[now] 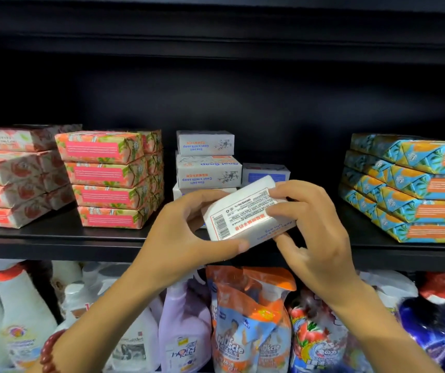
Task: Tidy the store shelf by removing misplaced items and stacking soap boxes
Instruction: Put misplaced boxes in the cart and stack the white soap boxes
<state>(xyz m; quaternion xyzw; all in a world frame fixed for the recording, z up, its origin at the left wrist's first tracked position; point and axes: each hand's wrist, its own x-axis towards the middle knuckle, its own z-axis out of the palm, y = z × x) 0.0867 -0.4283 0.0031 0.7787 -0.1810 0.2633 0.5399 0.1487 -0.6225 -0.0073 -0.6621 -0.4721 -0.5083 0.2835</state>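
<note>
Both hands hold one white soap box (245, 211) in front of the black shelf (54, 235), its barcode side facing me and tilted. My left hand (186, 232) grips its left end, thumb under the lower edge. My right hand (310, 222) grips its right end with curled fingers. Just behind it a stack of white goat milk soap boxes (207, 168) stands at the shelf's middle, with one more white box (265, 172) lying to its right.
Pink floral soap boxes (108, 179) and red ones (11, 181) are stacked at the left. Blue and orange soap boxes (409, 189) are stacked at the right. The shelf below carries detergent bottles (24, 313), a purple spray bottle (183, 327) and orange refill packs (251, 319).
</note>
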